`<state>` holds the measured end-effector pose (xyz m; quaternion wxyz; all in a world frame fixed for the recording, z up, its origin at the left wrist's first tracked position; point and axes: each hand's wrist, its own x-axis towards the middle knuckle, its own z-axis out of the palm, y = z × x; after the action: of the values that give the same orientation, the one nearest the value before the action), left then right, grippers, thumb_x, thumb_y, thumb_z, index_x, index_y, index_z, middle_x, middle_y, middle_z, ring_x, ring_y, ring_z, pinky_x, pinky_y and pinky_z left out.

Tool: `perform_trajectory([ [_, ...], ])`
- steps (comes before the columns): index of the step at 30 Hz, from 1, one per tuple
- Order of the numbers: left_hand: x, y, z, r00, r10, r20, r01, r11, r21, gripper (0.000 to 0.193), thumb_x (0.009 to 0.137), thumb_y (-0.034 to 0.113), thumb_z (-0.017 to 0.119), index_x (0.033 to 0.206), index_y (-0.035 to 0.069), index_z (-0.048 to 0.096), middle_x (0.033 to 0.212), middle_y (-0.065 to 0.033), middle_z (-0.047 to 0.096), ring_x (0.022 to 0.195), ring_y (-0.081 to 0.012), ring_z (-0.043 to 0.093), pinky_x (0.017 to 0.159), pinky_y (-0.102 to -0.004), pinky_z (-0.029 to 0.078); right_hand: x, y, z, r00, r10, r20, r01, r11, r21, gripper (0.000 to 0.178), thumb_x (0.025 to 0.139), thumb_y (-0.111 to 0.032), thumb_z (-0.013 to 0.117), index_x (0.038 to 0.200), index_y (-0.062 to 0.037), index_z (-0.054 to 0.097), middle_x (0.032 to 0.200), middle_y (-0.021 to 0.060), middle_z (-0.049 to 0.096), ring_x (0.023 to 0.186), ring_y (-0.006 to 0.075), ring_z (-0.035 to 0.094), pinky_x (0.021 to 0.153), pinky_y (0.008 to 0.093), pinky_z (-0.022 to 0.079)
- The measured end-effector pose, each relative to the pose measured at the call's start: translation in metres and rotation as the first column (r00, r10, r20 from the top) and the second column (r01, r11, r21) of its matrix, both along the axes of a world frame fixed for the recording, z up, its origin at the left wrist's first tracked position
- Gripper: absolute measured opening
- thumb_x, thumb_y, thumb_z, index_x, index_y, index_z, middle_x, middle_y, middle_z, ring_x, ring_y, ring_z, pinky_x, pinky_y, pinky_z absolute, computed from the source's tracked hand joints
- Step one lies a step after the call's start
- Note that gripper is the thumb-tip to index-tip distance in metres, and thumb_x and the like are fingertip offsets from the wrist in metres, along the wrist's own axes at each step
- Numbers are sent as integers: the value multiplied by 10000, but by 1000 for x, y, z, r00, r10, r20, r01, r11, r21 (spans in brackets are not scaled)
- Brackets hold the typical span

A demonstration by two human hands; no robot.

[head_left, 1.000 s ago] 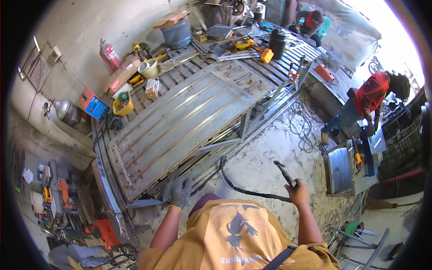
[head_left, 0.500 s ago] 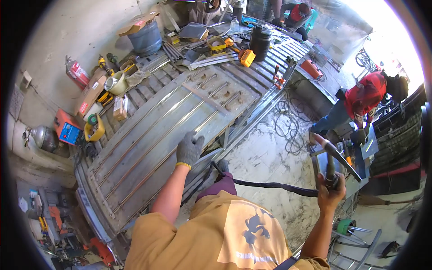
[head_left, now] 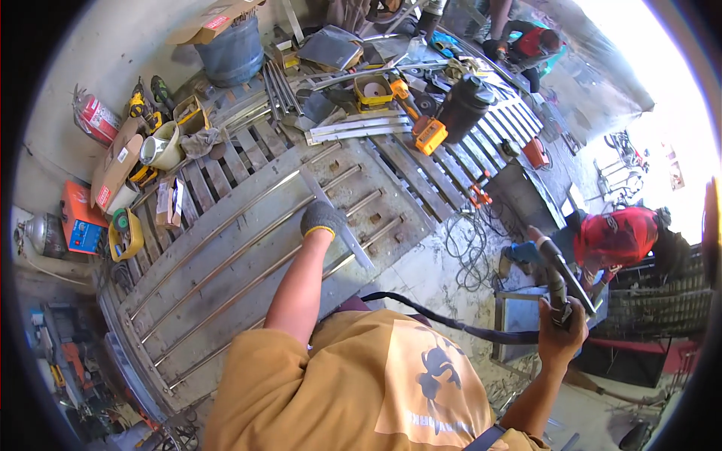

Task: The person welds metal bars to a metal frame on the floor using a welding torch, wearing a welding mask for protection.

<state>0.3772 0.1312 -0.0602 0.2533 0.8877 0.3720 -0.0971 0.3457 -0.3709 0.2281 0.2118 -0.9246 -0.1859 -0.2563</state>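
My left hand (head_left: pixel 323 218), in a grey knit glove, is closed over a flat metal bar (head_left: pixel 355 246). The bar lies crosswise over several thin shiny rods (head_left: pixel 259 225). Beneath the rods is a large grey metal sheet (head_left: pixel 218 252) on the slatted bench; the glove hides how the fingertips sit on the bar. Out to the right, my bare right hand (head_left: pixel 562 325) is wrapped round a welding torch (head_left: pixel 556 289), held up in the air. Its pinkish nozzle points up and away from me, and a black sleeved cable (head_left: pixel 451 323) sags from it across my front.
Beyond the sheet stand an orange cordless tool (head_left: pixel 429 135), a black jug (head_left: pixel 468 105) and a blue bucket (head_left: pixel 233 60). An orange welding machine (head_left: pixel 83 218) sits at left. One person in red (head_left: pixel 617 239) bends at right; another (head_left: pixel 530 45) crouches far back. Cables (head_left: pixel 470 255) lie on the floor.
My left hand has moved away from me, from the sheet's near edge onto the flat bar. The torch stays in my right hand. The whole view has shifted and turned.
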Motion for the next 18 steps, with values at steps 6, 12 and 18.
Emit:
perform_trajectory([
  [6, 9, 0, -5, 991, -9, -136, 2, 999, -50, 522, 871, 424, 668, 1157, 6, 793, 1283, -331, 702, 1237, -427, 698, 1058, -488, 564, 90, 41, -6, 980, 165, -112, -166, 986, 0, 351, 794, -88, 935, 1037, -49, 684, 805, 105, 624, 643, 245, 596, 630, 358, 502],
  [12, 15, -13, 11, 942, 316, -115, -309, 948, 70, 565, 888, 476, 679, 1142, -17, 782, 1168, -324, 740, 1127, -456, 735, 1004, -519, 582, 185, 92, -54, 817, 288, -499, -260, 957, 126, 365, 825, -97, 901, 1086, -11, 660, 837, 179, 670, 719, 315, 638, 703, 407, 528],
  [18, 11, -25, 18, 868, 494, -52, -479, 860, 174, 462, 903, 376, 674, 1093, -34, 772, 1157, -335, 734, 1112, -486, 722, 968, -551, 581, 277, 138, -183, 677, 359, -642, -443, 896, 34, 400, 956, -261, 792, 1163, -5, 565, 932, 270, 723, 909, 502, 708, 766, 572, 539],
])
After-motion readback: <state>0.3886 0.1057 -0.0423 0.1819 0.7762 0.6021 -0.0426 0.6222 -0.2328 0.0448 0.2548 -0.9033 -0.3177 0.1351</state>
